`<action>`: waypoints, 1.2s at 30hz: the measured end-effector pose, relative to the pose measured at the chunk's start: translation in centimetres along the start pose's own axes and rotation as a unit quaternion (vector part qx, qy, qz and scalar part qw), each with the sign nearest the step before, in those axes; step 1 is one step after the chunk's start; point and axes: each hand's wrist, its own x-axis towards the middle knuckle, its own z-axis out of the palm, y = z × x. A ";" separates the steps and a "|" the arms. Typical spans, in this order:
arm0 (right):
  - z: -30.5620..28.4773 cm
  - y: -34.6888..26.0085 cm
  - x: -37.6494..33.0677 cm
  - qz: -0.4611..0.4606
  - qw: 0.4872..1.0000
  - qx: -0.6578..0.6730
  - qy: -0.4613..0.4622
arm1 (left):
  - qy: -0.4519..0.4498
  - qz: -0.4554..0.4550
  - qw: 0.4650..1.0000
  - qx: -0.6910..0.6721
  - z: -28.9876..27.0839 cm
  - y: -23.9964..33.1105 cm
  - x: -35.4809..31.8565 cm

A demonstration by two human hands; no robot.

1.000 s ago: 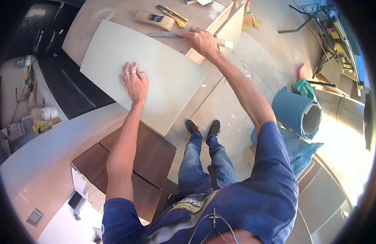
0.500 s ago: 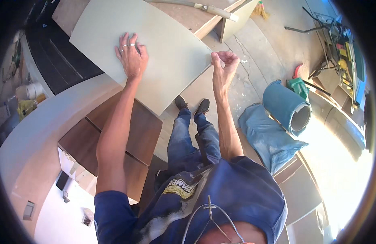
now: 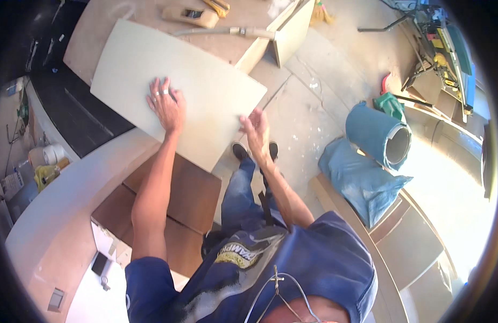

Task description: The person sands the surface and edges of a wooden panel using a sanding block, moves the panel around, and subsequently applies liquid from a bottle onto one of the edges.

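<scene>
A pale, flat rectangular panel (image 3: 211, 105) lies at an angle in front of me, its far part over a wooden workbench (image 3: 85, 40). My left hand (image 3: 168, 107) rests on its upper face, fingers spread, with rings on two of them. At the panel's right edge is my right hand (image 3: 257, 137), its thumb at the edge and its fingers loosely bent and apart. I cannot tell whether those fingers touch the underside. Beyond the panel, a wooden hand plane (image 3: 191, 16) and a long curved tool with a pale handle (image 3: 254, 33) lie on the bench.
A dark brown cabinet (image 3: 192, 188) stands below the panel's near corner. To the left are a curved pale edge (image 3: 93, 177) and a black surface (image 3: 71, 91). A blue cylinder (image 3: 367, 132) and blue sheet (image 3: 362, 177) lie at right. A broom (image 3: 321, 15) is far off.
My right hand has moved from the panel's far right corner nearer to me along its edge, and its pinch has loosened. The view has shifted, showing more of the bench. My left hand stays on the panel.
</scene>
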 end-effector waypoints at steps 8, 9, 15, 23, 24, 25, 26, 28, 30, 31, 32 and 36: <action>-4.2 -7.1 8.6 -0.191 0.957 -0.178 0.130 | -0.006 0.007 1.000 0.002 -0.5 0.1 0.5; -3.8 -9.9 11.9 -0.270 0.917 -0.258 0.142 | -0.005 0.006 1.000 0.001 -0.7 0.0 0.6; 3.8 -21.8 30.1 -0.482 0.701 -0.515 0.105 | -0.014 0.013 1.000 -0.011 -0.1 0.4 1.0; 8.6 -19.6 32.0 -0.391 0.683 -0.611 -0.084 | -0.058 -0.030 0.998 -0.014 -1.2 -1.2 0.8; 9.6 -19.7 31.5 -0.388 0.700 -0.587 -0.123 | -0.062 -0.040 0.997 -0.015 -1.4 -1.5 0.7; 9.3 -20.3 33.6 -0.447 0.685 -0.563 -0.119 | -0.069 -0.041 0.997 -0.022 -1.2 -1.1 0.8; 9.2 -21.4 35.7 -0.477 0.670 -0.567 -0.053 | -0.069 -0.039 0.996 -0.028 -1.1 -0.8 1.0; 10.2 -23.7 38.3 -0.433 0.667 -0.603 0.067 | -0.087 -0.036 0.995 -0.031 -1.1 -0.6 1.3; 7.9 -24.5 43.1 -0.381 0.705 -0.598 0.033 | -0.065 0.008 0.996 -0.058 -0.1 0.3 2.1; 7.9 -22.1 43.5 -0.366 0.704 -0.606 0.054 | -0.072 0.006 0.996 -0.050 -0.1 -0.1 1.6; 9.1 -20.8 43.5 -0.364 0.697 -0.613 0.079 | -0.066 0.005 0.997 -0.044 0.3 -0.2 1.8; 11.8 -20.8 41.6 -0.351 0.684 -0.631 0.103 | -0.060 -0.005 0.998 -0.020 0.6 -0.9 1.1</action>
